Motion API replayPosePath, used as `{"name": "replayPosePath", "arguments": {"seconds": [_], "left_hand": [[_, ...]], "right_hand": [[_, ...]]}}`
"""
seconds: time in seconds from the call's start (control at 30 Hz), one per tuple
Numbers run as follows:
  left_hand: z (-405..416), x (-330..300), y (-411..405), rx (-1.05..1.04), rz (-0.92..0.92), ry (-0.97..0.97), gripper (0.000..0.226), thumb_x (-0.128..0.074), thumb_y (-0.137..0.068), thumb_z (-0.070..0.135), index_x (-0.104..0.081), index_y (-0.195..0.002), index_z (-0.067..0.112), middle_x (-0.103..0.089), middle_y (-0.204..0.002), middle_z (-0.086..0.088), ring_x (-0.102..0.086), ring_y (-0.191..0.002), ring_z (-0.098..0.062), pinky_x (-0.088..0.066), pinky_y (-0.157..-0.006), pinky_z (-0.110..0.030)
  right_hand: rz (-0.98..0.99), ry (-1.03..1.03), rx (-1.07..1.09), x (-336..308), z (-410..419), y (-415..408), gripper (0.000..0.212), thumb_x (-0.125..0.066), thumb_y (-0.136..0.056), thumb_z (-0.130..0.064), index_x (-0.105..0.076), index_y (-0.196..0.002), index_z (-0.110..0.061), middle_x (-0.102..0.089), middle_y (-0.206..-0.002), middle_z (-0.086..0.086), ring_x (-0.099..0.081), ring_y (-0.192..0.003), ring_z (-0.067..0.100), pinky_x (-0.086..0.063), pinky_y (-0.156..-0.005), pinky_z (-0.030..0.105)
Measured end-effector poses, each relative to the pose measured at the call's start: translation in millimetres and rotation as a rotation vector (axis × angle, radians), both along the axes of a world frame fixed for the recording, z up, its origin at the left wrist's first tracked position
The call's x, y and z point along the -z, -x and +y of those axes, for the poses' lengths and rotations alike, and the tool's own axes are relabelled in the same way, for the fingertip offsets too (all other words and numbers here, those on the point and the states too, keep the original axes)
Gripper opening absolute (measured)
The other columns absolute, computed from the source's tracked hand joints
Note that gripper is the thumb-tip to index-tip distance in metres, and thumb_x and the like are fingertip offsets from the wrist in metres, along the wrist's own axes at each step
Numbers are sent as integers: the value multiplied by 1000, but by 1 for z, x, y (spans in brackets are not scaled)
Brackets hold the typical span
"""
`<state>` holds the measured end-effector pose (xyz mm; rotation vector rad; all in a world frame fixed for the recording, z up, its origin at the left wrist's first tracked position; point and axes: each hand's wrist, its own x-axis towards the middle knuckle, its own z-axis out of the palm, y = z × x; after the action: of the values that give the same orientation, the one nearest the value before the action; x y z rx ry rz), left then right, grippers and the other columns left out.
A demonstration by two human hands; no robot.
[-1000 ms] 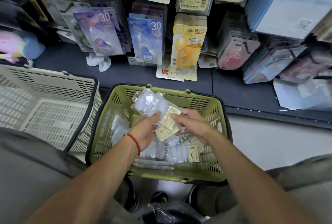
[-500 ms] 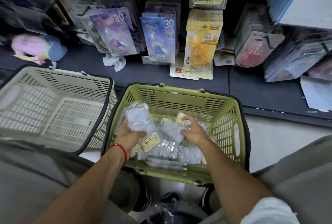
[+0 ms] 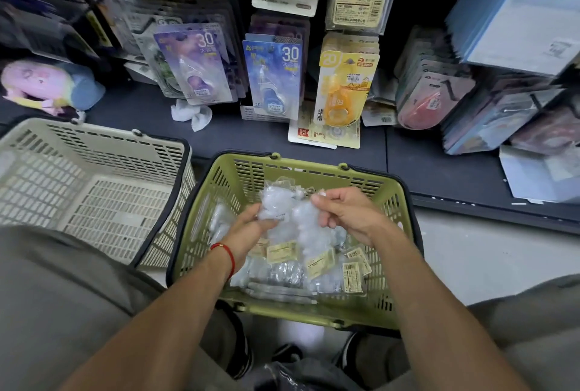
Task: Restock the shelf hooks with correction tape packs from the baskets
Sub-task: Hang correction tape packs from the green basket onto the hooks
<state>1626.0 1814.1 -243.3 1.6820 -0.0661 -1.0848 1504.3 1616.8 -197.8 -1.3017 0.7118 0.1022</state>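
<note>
The green basket (image 3: 370, 185) is holding a heap of clear-wrapped correction tape packs (image 3: 290, 274) with pale yellow labels, their print too small to read. The beige basket (image 3: 94, 152) is sitting just beside it. Over the green basket, the left hand (image 3: 248, 233) and the right hand (image 3: 348, 214) are both pinching a clear pack (image 3: 282, 205) lifted from the heap. Behind, on the shelf hooks, a purple pack (image 3: 197, 67) and a blue pack (image 3: 274, 76) are each showing "30", and a yellow pack (image 3: 343, 89) is showing "20".
</note>
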Motion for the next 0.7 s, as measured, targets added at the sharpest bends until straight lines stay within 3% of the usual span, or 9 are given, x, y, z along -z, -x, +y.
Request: {"name": "replayPosePath", "arguments": {"seconds": [0.1, 0.17, 0.3, 0.37, 0.4, 0.47, 0.5, 0.57, 0.7], "left_hand": [[-2, 0, 10, -39, 224, 51, 72, -67, -97, 48, -42, -159, 21, -47, -161, -8, -43, -146, -32, -25, -126, -60], [0, 3, 14, 34, 176, 41, 106, -75, -83, 68, -22, -166, 29, -28, -171, -1, -26, -157, -29, -18, -128, -58], [11, 14, 9, 3, 85, -30, 92, -90, -77, 35, -41, -155, 26, -51, -158, -3, -48, -140, -22, -34, -122, -51], [19, 18, 3, -113, 111, -72, 97, -88, -82, 28, -32, -161, 21, -46, -162, -7, -44, -146, -30, -31, -123, -57], [23, 19, 0, -159, 121, -85, 101, -87, -83, 27, -27, -164, 22, -41, -165, -8, -41, -149, -33, -30, -123, -60], [32, 20, -5, -229, 130, -103, 107, -87, -83, 27, -19, -166, 22, -30, -170, -8, -34, -153, -34, -27, -124, -61], [36, 20, -7, -257, 129, -110, 109, -87, -83, 27, -18, -167, 22, -27, -172, -8, -32, -154, -34, -25, -124, -61], [40, 21, -9, -298, 142, -106, 111, -88, -81, 24, -18, -167, 24, -28, -171, -10, -35, -152, -36, -27, -124, -63], [37, 19, -8, -351, 178, -84, 115, -90, -78, 19, -17, -167, 24, -34, -168, -14, -46, -145, -40, -36, -118, -64]], "right_hand": [[85, 80, 245, 24, 25, -14, 31, -76, -95, -27, -61, -90, 0, -71, -59, 9, -58, -47, 14, -50, -49, 22], [105, 84, 346, 41, 37, -22, 29, -76, -95, -28, -64, -94, -2, -73, -61, 8, -62, -48, 14, -52, -50, 23], [140, 103, 419, 74, 34, -29, 16, -72, -98, -28, -68, -106, -15, -78, -87, 5, -67, -53, 11, -48, -45, 20], [372, 493, 212, 99, 21, -21, 16, -67, -102, -26, -68, -118, -23, -76, -108, 1, -71, -72, 12, -53, -55, 23], [505, 683, 37, 113, 14, -15, 25, -66, -103, -27, -66, -128, -25, -73, -123, 2, -70, -89, 16, -58, -73, 29], [657, 880, -282, 144, 5, -5, 59, -66, -101, -38, -44, -155, -27, -49, -158, 7, -56, -131, 29, -43, -114, 42], [678, 922, -392, 157, 3, -2, 76, -66, -99, -45, -28, -163, -26, -33, -169, 6, -42, -146, 33, -30, -124, 47], [697, 1001, -516, 175, 1, -1, 95, -67, -95, -56, -13, -166, -22, -23, -172, 6, -33, -151, 32, -19, -127, 52], [767, 1169, -675, 183, -3, -3, 101, -76, -82, -64, -27, -160, -23, -35, -159, 9, -35, -144, 29, -23, -121, 50]]}}
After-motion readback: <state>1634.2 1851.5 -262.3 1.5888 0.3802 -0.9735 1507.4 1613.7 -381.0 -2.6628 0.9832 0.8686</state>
